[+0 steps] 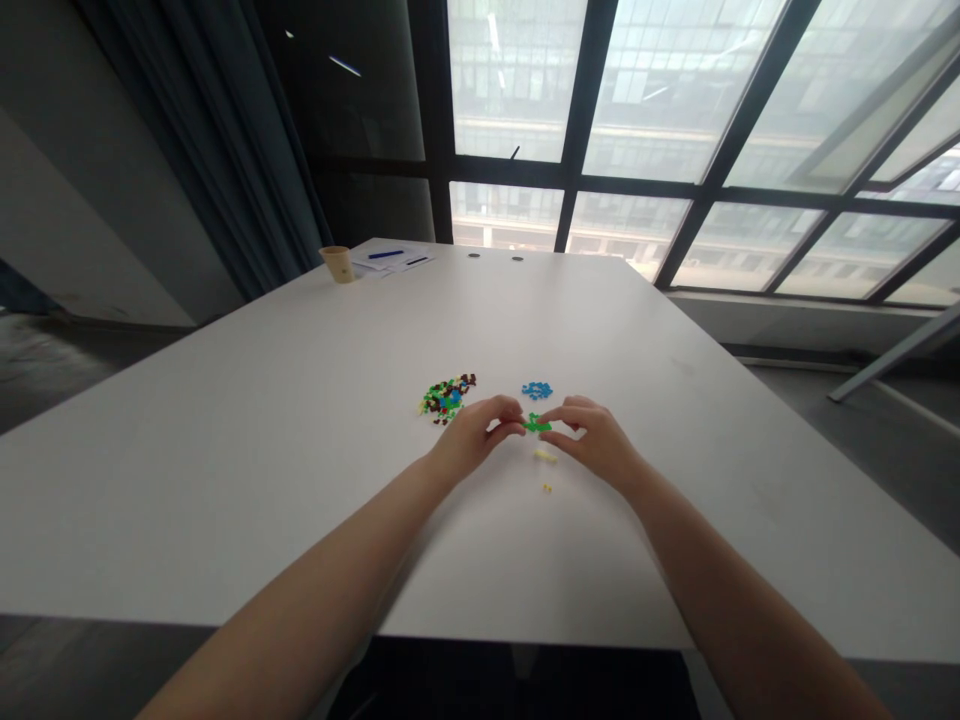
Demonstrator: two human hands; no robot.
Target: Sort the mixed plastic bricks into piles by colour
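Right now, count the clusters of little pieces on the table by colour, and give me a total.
Mixed pile: 1
Blue pile: 1
Green pile: 1
Yellow bits: 2
Total: 5

Single head-worn view, looking forward and down over a white table point(300, 420), toward windows point(660, 90), table near.
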